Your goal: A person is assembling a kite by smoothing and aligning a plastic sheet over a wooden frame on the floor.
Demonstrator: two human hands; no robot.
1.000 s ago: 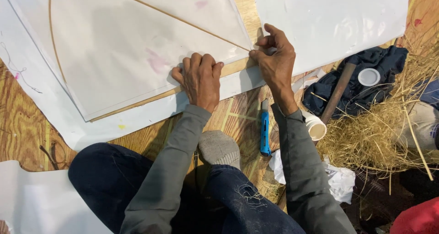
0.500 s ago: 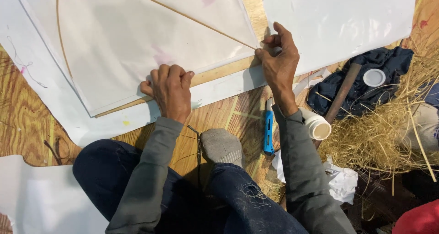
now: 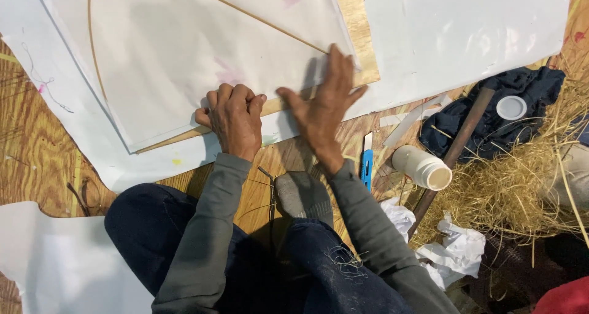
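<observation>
The left hand (image 3: 232, 119) presses curled fingers on the paper sheet's (image 3: 184, 56) lower edge, pinning it flat, while the right hand (image 3: 324, 108), fingers spread and holding nothing, hovers beside it.

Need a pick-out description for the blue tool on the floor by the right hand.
Start at the big pile of dry straw on the right of the plywood floor, then move left past the white plastic jar lying on its side. The slim blue-handled cutter lies just right of the person's right wrist, below the right hand. It is the only bright blue item there.
</observation>
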